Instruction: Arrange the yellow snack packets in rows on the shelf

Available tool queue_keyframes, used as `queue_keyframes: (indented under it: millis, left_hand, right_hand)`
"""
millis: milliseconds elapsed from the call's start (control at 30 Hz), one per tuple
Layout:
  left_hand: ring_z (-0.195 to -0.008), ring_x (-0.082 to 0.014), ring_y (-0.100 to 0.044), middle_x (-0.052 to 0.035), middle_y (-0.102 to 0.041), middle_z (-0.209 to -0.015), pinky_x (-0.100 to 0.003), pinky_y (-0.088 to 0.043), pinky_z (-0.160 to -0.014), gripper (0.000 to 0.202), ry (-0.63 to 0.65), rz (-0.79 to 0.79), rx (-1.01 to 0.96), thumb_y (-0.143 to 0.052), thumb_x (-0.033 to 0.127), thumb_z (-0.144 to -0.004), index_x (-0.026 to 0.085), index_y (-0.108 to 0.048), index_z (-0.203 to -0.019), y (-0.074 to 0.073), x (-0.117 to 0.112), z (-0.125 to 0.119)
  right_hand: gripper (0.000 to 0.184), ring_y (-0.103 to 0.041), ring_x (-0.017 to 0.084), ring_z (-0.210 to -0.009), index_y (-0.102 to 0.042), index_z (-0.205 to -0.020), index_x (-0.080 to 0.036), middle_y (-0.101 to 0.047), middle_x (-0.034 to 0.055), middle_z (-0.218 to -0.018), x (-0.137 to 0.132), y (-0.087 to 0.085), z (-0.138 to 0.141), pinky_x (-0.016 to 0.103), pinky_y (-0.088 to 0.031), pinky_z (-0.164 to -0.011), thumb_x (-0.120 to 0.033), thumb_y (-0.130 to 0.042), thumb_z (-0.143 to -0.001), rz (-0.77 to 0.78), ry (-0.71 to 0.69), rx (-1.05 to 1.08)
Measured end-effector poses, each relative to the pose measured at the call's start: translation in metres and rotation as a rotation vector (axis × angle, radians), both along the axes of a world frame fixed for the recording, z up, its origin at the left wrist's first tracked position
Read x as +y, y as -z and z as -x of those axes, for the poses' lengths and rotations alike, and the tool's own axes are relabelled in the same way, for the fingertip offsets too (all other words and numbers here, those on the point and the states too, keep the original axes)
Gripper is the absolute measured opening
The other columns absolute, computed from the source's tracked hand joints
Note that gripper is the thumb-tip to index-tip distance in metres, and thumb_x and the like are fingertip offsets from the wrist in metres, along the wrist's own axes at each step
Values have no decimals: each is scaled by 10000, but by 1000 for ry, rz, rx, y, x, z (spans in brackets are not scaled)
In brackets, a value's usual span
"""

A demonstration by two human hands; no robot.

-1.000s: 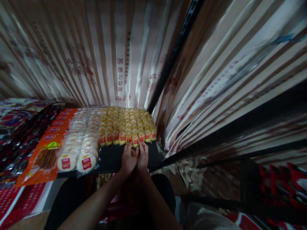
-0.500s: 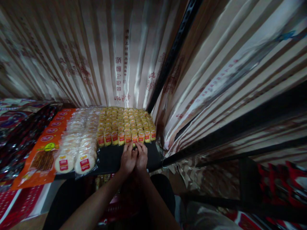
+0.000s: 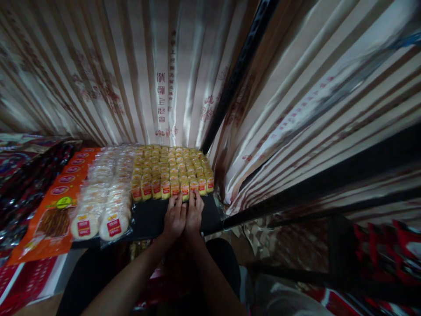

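Note:
Side by side, my left hand (image 3: 175, 218) and my right hand (image 3: 194, 216) rest at the front edge of the black shelf (image 3: 148, 219). Their fingertips reach up to the front row of small yellow wrapped cakes (image 3: 165, 188) with red labels. Both hands have fingers stretched forward, with no pack enclosed in them. The fingertips seem to press on the fronts of the packs near the middle right of the row. Several rows of these packs run back to the curtain.
Left of the yellow packs lie two rows of round white wrapped cakes (image 3: 113, 225), then orange snack bags (image 3: 55, 219) and dark shiny packages (image 3: 29, 188). A printed pleated curtain (image 3: 184, 87) hangs behind. A black upright post (image 3: 237, 70) stands at the corner; red packages (image 3: 388, 250) are lower right.
My right hand's fingers have spread a little and moved up against the packs, slightly apart from the left hand. The view has shifted slightly.

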State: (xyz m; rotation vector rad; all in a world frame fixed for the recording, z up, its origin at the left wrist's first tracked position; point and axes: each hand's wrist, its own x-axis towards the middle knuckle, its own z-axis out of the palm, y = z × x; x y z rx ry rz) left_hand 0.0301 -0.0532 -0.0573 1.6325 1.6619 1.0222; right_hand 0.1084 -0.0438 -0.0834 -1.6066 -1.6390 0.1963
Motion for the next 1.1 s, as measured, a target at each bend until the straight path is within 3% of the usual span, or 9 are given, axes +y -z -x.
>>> queue_keyframes:
  millis: [267, 367, 633, 733, 833, 933, 1100]
  left_hand:
    - [-1232, -181, -396, -101, -458, -1292, -349, -316, -1064, 412, 1, -42, 10, -316, 265, -887, 172, -438, -1269, 1, -2, -1]
    - [-1186, -173, -448, -108, -445, -1298, -330, -328, -1051, 407, 5, -14, -4, -312, 271, -890, 173, -462, -1256, 1, -2, 0]
    - [-1092, -152, -501, -78, -432, -1254, -274, -391, -979, 440, 15, 19, 36, -304, 297, -883, 184, -451, -1282, -11, -6, 3]
    - [-1052, -151, -514, -80, -478, -1182, -265, -404, -952, 380, 10, -52, 34, -343, 268, -865, 177, -523, -1187, -20, -16, 12]
    - [-972, -145, -539, -69, -560, -1016, -261, -429, -901, 300, 60, -124, -17, -347, 203, -845, 178, -587, -1023, -23, -39, 25]
    - [-864, -140, -556, -44, -590, -890, -266, -455, -827, 272, 146, -42, -28, -345, 179, -833, 203, -614, -864, -11, -72, 37]
    - [-927, -171, -576, -66, -641, -962, -320, -438, -880, 310, 194, 279, 4, -373, 105, -760, 191, -639, -894, 37, -117, 51]
  right_hand:
    - [454, -304, 240, -1250, -401, -1319, -205, -406, 124, -1341, 2, 4, -2, 467, -366, -984, -162, -361, -869, -19, 3, -9]
    - [436, -316, 248, -1239, -435, -1296, -198, -403, 133, -1342, 1, 3, -1, 458, -380, -974, -186, -385, -863, -7, -5, 7]
    - [435, -380, 223, -1219, -428, -1273, -150, -458, 146, -1273, -7, -17, -3, 455, -382, -961, -190, -273, -869, -109, -23, 112]
    - [367, -515, 196, -1074, -473, -1185, -134, -544, 143, -1132, -22, -28, -3, 368, -461, -864, -255, -295, -888, -125, -58, 218]
    - [284, -604, 162, -848, -522, -1058, -151, -620, 90, -937, -50, -28, -3, 290, -490, -760, -321, -380, -881, -31, -170, 290]
    - [244, -605, 145, -704, -567, -894, -190, -638, 34, -774, -84, -13, -3, 245, -479, -656, -360, -392, -878, 154, -240, 254]
    - [321, -578, 161, -585, -622, -752, -220, -628, 24, -662, -110, 33, 0, 266, -457, -578, -359, -364, -882, 282, -165, 142]
